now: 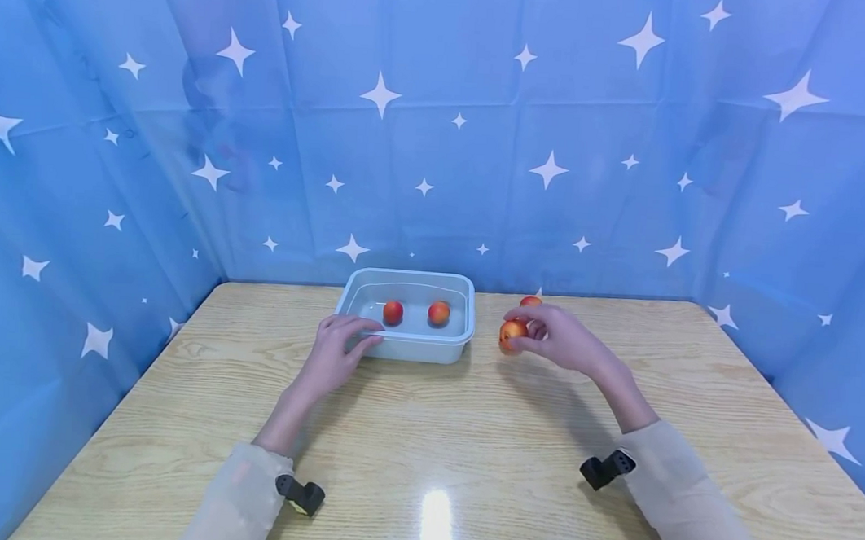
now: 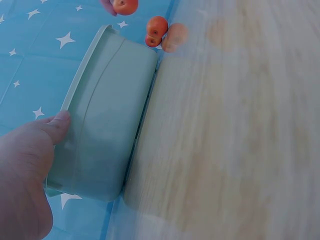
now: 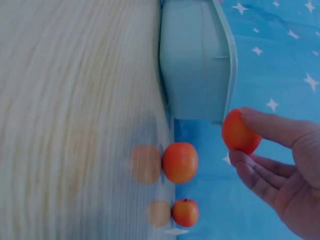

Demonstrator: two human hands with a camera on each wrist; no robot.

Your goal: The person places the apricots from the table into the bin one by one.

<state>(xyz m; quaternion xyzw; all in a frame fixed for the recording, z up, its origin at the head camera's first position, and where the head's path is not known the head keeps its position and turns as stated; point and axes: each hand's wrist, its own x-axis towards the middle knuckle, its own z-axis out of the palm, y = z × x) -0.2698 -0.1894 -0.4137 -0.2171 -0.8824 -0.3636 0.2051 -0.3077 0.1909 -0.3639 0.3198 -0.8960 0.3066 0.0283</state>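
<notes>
A pale blue-green plastic container stands near the table's back edge. Two small red-orange apples lie inside, apart from each other. My left hand grips the container's near left corner, thumb on the outer wall and fingers over the rim. To the right of the container, my right hand holds another small apple above the table between thumb and fingertips. Below it, in the right wrist view, a larger apple and a smaller one with a stem sit on the table.
The wooden table extends toward me and to both sides. A blue curtain with white stars hangs behind it and along its sides. Small black cameras are strapped at both sleeves.
</notes>
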